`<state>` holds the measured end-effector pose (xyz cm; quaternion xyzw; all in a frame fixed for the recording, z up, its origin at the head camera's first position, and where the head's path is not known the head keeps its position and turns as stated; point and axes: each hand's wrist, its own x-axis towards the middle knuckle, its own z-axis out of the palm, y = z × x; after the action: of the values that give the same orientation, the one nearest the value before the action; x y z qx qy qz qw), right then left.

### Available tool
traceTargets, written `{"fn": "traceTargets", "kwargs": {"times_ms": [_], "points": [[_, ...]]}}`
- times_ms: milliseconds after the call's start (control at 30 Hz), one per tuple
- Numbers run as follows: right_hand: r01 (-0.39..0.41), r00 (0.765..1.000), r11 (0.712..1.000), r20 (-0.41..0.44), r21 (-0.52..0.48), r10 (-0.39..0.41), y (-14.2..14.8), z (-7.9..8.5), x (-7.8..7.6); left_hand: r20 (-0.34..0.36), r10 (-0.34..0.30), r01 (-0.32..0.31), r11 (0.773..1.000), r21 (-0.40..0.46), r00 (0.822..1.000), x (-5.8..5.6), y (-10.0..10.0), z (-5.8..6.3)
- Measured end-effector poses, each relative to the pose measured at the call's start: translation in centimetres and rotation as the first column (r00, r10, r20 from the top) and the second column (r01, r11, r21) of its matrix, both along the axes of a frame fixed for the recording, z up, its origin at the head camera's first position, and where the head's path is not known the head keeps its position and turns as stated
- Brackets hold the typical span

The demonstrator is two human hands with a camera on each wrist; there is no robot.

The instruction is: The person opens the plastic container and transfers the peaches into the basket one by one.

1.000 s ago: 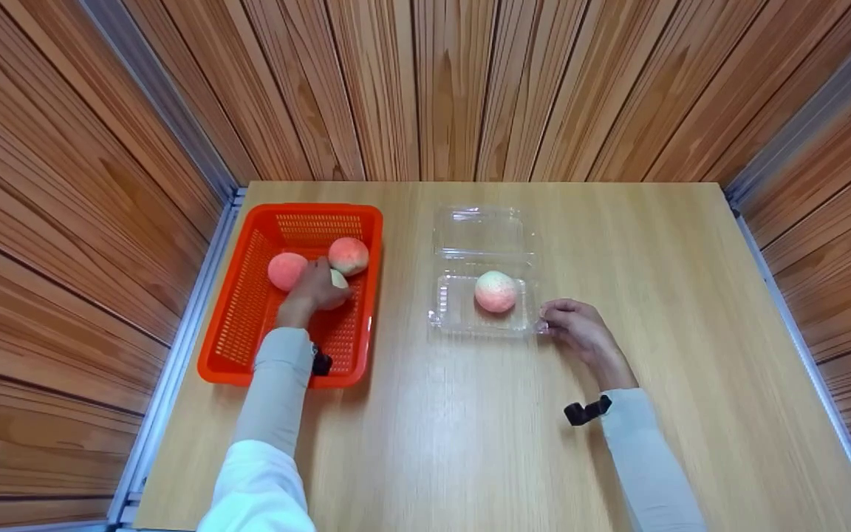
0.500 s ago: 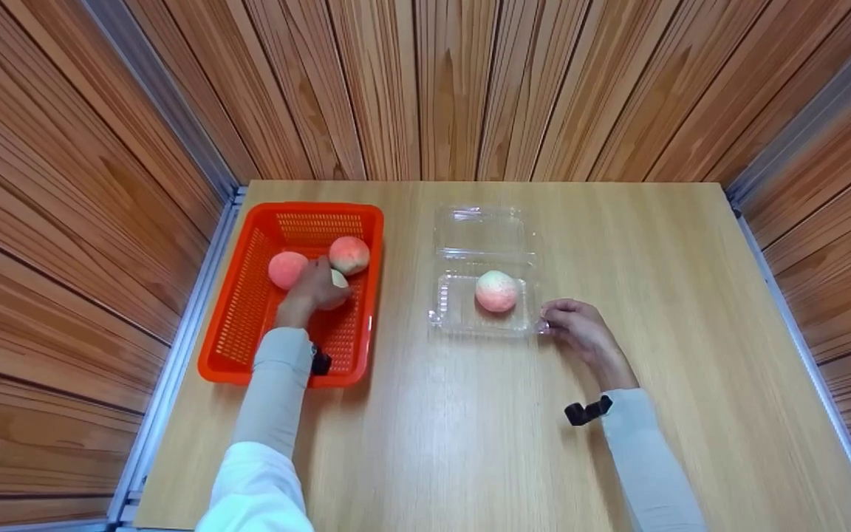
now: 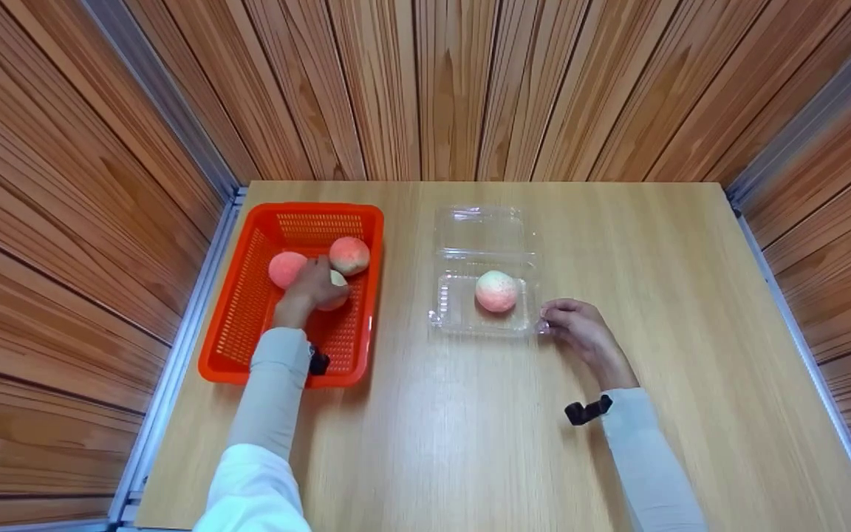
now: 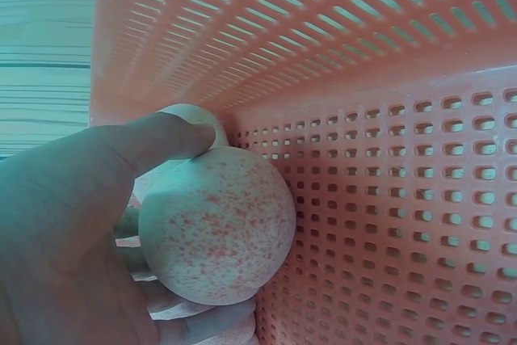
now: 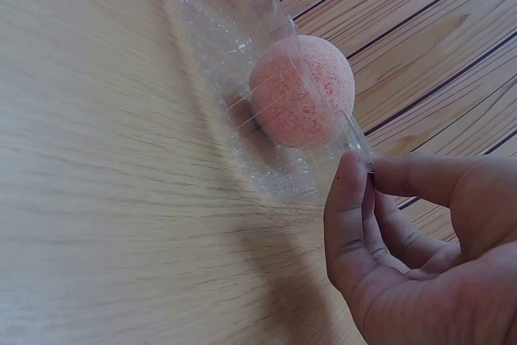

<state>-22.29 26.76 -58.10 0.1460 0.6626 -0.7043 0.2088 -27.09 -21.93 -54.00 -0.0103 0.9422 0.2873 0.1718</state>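
Note:
Inside the orange basket (image 3: 244,295), my left hand (image 3: 306,290) grips a pale, red-speckled peach (image 4: 222,236), thumb over the top and fingers curled under it. Two pinker peaches lie close by, a left peach (image 3: 286,269) and a right peach (image 3: 349,255). My right hand (image 3: 584,332) pinches the near right corner of a clear plastic clamshell box (image 3: 459,314) between thumb and fingers. The box's lid (image 3: 481,229) lies folded back, away from me. One peach (image 3: 496,291) sits in the box's base, right of its middle, and shows pink in the right wrist view.
The basket stands at the left of the wooden table (image 3: 425,428), with the clamshell box to its right. A wood-plank wall (image 3: 455,89) rises along the back, and more planks flank both sides. Metal rails run down the left and right table edges.
My left hand has shifted very slightly to the left with the peach in its grip, and the forearm has followed. The right hand and the box have stayed in place.

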Motion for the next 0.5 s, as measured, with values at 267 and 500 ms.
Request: {"fn": "traceTargets", "kwargs": {"times_ms": [267, 500], "points": [[0.002, 1.000, 1.000, 0.011, 0.016, -0.002, -0.07, 0.08, -0.05, 0.015, 0.025, -0.026, 0.999, 0.047, 1.000, 0.25, -0.19, 0.58], [-0.002, 1.000, 1.000, 0.021, 0.028, 0.002, -0.20, 0.14, -0.16, 0.024, 0.034, -0.035, 0.999, 0.028, 0.999, 0.42, -0.28, 0.98]]}}
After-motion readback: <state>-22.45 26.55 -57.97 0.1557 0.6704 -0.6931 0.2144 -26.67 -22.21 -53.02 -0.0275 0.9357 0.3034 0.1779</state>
